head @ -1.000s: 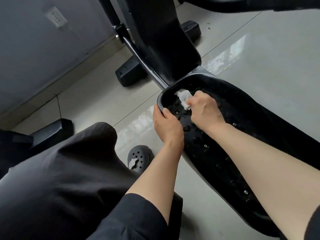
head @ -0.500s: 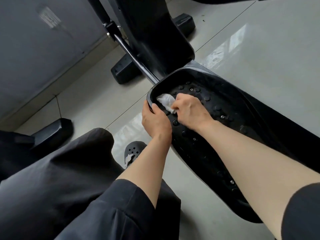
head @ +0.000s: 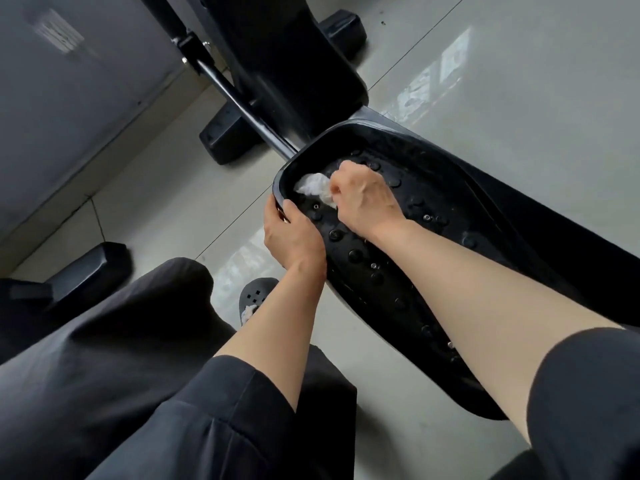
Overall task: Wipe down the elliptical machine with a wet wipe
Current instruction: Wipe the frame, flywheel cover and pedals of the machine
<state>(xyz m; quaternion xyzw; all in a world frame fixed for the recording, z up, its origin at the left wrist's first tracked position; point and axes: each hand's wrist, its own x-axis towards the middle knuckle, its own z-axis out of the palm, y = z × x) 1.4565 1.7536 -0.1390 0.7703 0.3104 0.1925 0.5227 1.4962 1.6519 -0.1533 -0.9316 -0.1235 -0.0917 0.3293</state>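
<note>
White and crumpled, the wet wipe (head: 316,189) sits pinched in the curled fingers of the right hand (head: 365,199), pressed onto the front of the studded black pedal (head: 450,188), whose near rim the left hand (head: 291,237) grips

Single head cam, looks fwd & steeply down, close over both hands; pedal (head: 408,258) runs away past fingertips.

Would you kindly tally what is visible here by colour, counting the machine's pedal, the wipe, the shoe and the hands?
Black: 1, the pedal
White: 1, the wet wipe
Grey: 1, the shoe
Bare hands: 2, left hand and right hand
Total: 5
</note>
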